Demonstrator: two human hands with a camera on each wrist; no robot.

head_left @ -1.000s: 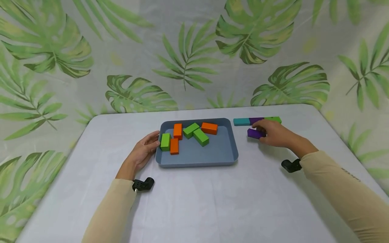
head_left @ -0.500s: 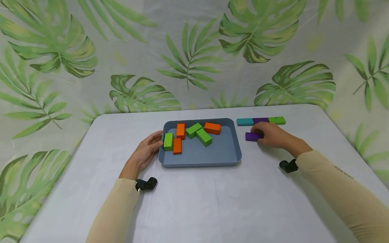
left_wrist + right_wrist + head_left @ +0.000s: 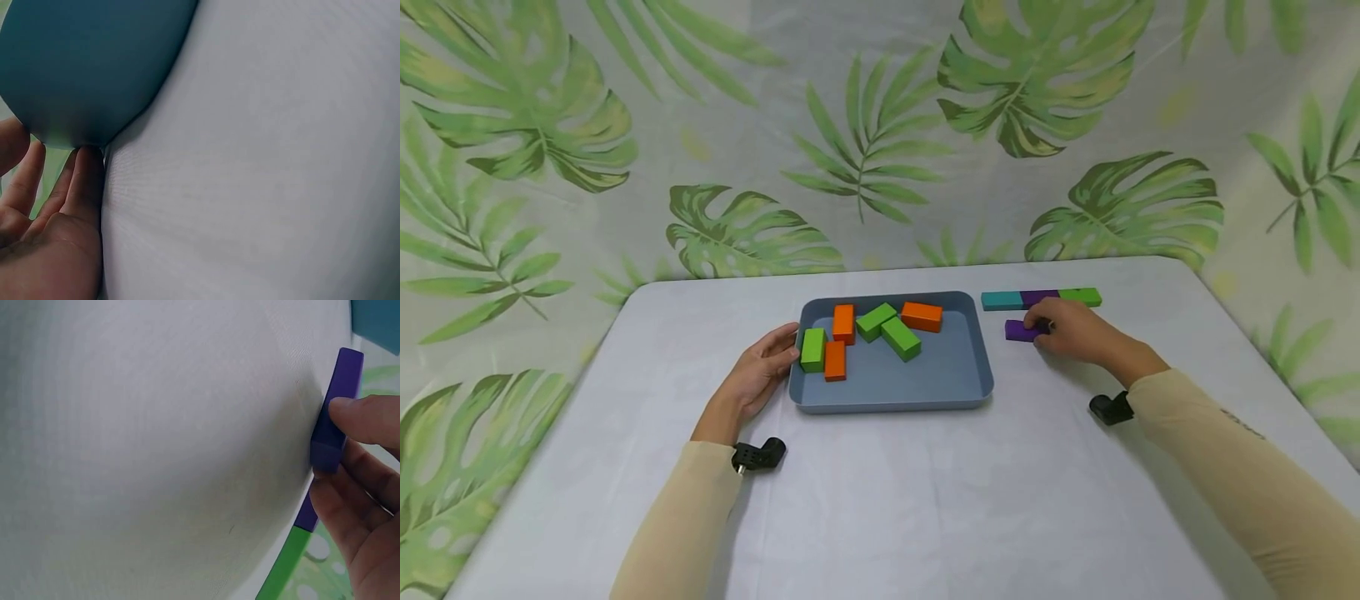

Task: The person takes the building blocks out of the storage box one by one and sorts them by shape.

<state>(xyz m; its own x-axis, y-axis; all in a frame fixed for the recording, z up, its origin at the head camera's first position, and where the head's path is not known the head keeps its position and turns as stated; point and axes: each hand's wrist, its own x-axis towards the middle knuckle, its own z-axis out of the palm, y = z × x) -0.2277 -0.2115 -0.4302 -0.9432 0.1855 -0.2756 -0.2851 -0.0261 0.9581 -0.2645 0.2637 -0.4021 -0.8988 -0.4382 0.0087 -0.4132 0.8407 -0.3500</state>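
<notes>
My right hand [image 3: 1075,331] pinches a purple block [image 3: 1018,331] between thumb and fingers, low over the table to the right of the tray. In the right wrist view the thumb lies on the face of the purple block [image 3: 337,381]. Just behind it a teal block [image 3: 1001,301], a second purple block [image 3: 1037,296] and a green block [image 3: 1081,296] lie end to end in a row. My left hand [image 3: 758,375] touches the left side of the blue-grey tray [image 3: 891,408]. Its fingers are fairly straight against the tray wall [image 3: 94,75] in the left wrist view.
Inside the tray, green blocks [image 3: 901,338] and orange blocks [image 3: 921,316] lie loosely in the left and back parts. A white cloth covers the table [image 3: 880,500]. A leaf-patterned curtain [image 3: 880,142] stands behind the table's back edge.
The purple block in my right hand has been turned until it lies nearly parallel to the row, then shifted slightly toward it. My left hand stays at the tray.
</notes>
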